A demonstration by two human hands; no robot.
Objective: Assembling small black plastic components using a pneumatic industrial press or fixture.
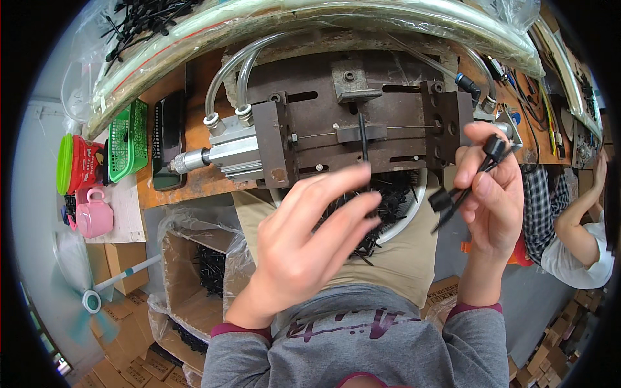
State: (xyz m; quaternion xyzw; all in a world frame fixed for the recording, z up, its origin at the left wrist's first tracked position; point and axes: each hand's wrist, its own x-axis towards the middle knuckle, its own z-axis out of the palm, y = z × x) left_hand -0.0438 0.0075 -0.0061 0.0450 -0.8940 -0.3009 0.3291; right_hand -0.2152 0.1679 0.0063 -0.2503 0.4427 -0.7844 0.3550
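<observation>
My right hand (495, 200) is raised at the right, its fingers closed on a few thin black plastic rods with thick round heads (494, 148). My left hand (304, 236) is in front of the metal press fixture (310, 136), with its fingers apart and slightly blurred. Another thin black rod (363, 137) lies across the small central block (349, 134) of the fixture. Its near end reaches the left index fingertip; whether they touch I cannot tell. Below the left fingers, a white-rimmed basin (412, 216) on my lap holds many loose black pieces (393, 200), partly hidden by that hand.
Air cylinders (236, 152) with clear hoses flank the fixture. At left are a black tray (169, 139), a green basket (129, 139), a pink mug (95, 215) and a fan (91, 301). A plastic-lined carton (187, 278) stands below. Another person's arm (577, 236) is at right.
</observation>
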